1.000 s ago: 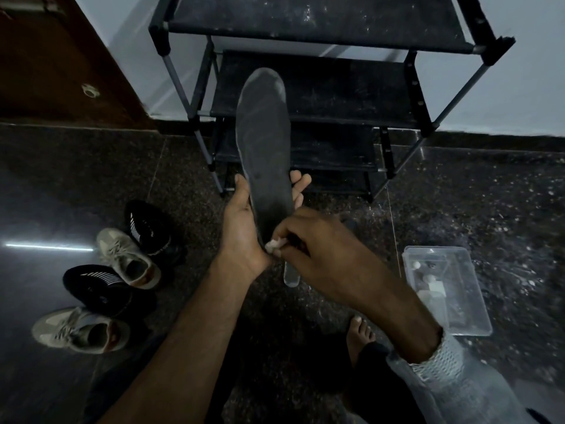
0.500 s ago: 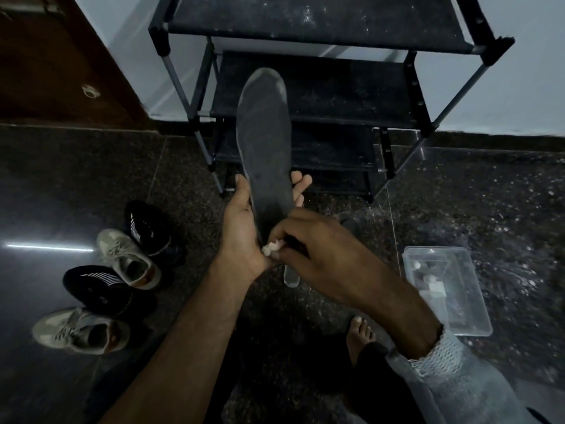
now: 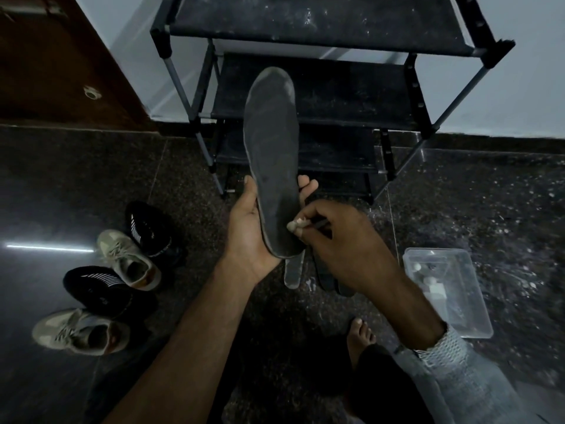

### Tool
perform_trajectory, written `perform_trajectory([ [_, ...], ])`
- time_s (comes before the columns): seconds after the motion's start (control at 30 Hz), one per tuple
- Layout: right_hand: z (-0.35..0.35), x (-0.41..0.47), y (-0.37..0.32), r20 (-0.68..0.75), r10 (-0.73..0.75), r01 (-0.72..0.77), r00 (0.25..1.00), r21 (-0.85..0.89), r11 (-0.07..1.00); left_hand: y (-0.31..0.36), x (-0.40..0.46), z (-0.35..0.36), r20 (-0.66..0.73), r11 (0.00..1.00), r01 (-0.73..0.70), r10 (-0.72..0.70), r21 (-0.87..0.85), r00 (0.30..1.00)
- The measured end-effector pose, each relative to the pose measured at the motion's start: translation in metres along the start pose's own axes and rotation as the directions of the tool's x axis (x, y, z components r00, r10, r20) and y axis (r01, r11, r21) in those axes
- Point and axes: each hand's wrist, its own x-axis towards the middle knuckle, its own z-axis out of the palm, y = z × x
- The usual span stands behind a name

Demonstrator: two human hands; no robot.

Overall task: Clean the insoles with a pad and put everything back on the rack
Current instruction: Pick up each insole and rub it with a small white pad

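We hold a dark insole [image 3: 273,154] upright in our left hand [image 3: 249,228], heel end down in the palm and toe end pointing up in front of the rack [image 3: 321,96]. The thumb lies along the insole's left edge and the fingertips curl round its right edge, so the left hand grips it. Our right hand [image 3: 342,243] pinches a small pale pad [image 3: 295,225] between thumb and curled fingers and presses it against the lower right part of the insole, near the heel.

Below our hands, more insoles [image 3: 293,273] lie on the dark speckled floor [image 3: 458,209]: a paler one shows under the held insole's heel, and darker ones lie just beside it, partly hidden by the right hand. How many there are, we cannot tell.

The rack is black with grey poles and several dusty shelves; it stands against a pale wall [image 3: 535,87]. To our left on the floor sit four shoes: two black shoes [image 3: 149,228] with white stripes and two tan shoes [image 3: 128,258] with laces, alternating in a loose row. To our right a clear plastic tub [image 3: 470,301] rests on the floor with a few small pale things inside, too dim to name. A bare foot [image 3: 360,335] shows below the right forearm, and a grey knit sleeve [image 3: 449,353] covers the right wrist. A brown door [image 3: 61,65] fills the upper left corner.
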Motion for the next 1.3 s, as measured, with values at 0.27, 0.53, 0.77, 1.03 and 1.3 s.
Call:
perform_trajectory([
  [0.27,-0.026,-0.002,-0.008,0.353,0.005,-0.034,0.936,0.077,0.996,0.008,-0.001,-0.008,0.034,0.996,-0.084,0.085,-0.04,0.996],
  [0.53,-0.024,-0.004,-0.007,0.17,-0.053,0.084,0.984,-0.179,0.98,0.003,-0.002,-0.003,0.006,0.999,-0.05,0.05,0.019,0.999],
  [0.77,0.003,0.001,-0.005,-0.118,-0.185,0.142,0.976,-0.305,0.942,-0.005,-0.003,-0.003,0.049,0.995,0.017,-0.022,0.097,0.999],
  [1.03,-0.01,-0.006,-0.012,0.39,-0.13,0.231,0.911,-0.223,0.947,0.0,-0.001,-0.004,0.002,0.999,-0.045,0.045,0.001,0.999],
  [1.3,-0.005,0.001,-0.005,-0.148,-0.133,0.087,0.98,-0.281,0.956,-0.009,-0.002,-0.003,0.002,0.996,0.017,-0.017,0.089,1.0],
])
